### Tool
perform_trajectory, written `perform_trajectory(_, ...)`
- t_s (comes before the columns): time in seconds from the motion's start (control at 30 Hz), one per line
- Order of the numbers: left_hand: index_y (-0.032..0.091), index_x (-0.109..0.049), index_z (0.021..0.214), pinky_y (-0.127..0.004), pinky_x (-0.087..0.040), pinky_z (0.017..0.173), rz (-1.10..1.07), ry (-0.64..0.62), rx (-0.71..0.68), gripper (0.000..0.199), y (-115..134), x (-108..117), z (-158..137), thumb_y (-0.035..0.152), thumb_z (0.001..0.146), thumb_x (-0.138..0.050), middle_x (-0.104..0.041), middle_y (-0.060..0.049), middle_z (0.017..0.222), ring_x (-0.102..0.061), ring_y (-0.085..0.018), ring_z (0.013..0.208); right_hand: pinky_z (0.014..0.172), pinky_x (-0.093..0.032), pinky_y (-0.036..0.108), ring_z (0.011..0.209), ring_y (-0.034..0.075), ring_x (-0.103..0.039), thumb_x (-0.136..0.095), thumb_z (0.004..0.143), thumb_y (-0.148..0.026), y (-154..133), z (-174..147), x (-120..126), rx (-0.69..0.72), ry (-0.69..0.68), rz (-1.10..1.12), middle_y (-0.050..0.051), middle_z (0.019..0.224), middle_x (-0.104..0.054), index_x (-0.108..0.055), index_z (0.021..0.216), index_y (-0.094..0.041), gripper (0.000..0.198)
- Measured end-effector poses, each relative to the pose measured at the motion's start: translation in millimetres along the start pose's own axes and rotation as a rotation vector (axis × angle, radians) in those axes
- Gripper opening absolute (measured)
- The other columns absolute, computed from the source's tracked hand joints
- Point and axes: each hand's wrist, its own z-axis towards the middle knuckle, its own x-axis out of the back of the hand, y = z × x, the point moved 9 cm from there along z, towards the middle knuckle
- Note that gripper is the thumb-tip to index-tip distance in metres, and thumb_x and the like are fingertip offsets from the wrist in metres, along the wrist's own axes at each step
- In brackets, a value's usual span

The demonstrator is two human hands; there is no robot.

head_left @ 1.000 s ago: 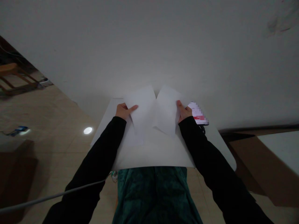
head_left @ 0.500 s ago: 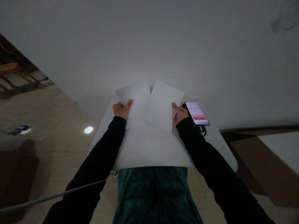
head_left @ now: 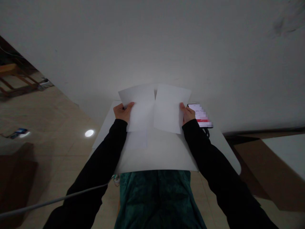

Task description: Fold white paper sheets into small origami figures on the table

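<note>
Against a plain grey wall [head_left: 152,41], over a white round-cornered counter [head_left: 166,157] bearing flat white paper [head_left: 137,140] at left, already pinching a lifted rectangular white paper sheet [head_left: 141,111] in the left hand [head_left: 123,112] and a matching white paper sheet [head_left: 167,109] in the right hand [head_left: 188,114], parted at top, not yet laid down.

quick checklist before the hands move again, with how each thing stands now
1. Left hand gripping the left piece of paper: ok, thumb on top.
2. Right hand gripping the right piece of paper: ok, thumb on top.
3. Both pieces wholly apart: cannot tell; a gap shows at the top, but lower down they appear to meet or overlap.
4. Loose sheet on the table: ok, partly covered.
5. Right hand clear of the phone: cannot tell; they overlap in view.
</note>
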Motion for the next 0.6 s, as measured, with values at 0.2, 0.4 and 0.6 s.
perform_trajectory(0.2,0.013,-0.059,0.053,-0.021,-0.028,0.044,-0.020,0.021,-0.011,0.032,-1.0,1.2,0.4,0.042,0.062,-0.071,-0.042,0.003,0.050,-0.035,-0.008,0.048,0.063,-0.058,0.039,0.063,0.019,-0.064,-0.083,0.054,-0.044,-2.7,-2.2,-3.2,-0.001,-0.013,0.048,0.004,0.070,-0.068,-0.064,0.069,-0.020,0.034)
perform_trajectory(0.4,0.013,-0.063,0.057,-0.021,-0.029,0.044,-0.021,0.031,-0.036,0.028,1.6,2.2,0.7,0.039,0.063,-0.071,-0.045,0.003,0.050,-0.038,-0.008,0.048,0.064,-0.058,0.039,0.065,0.020,-0.065,-0.082,0.054,-0.045,-6.6,-5.8,-4.5,0.016,-0.008,0.050,0.004,0.068,-0.068,-0.063,0.066,-0.020,0.034)
perform_trajectory(0.6,0.013,-0.063,0.055,-0.020,-0.028,0.043,0.002,0.033,-0.035,0.027,3.0,3.2,0.8,0.037,0.064,-0.071,-0.043,0.004,0.049,-0.037,-0.007,0.047,0.063,-0.058,0.039,0.062,0.019,-0.063,-0.082,0.054,-0.045,-6.2,-6.4,-3.9,0.010,-0.003,0.044,0.003,0.064,-0.066,-0.060,0.061,-0.021,0.034)
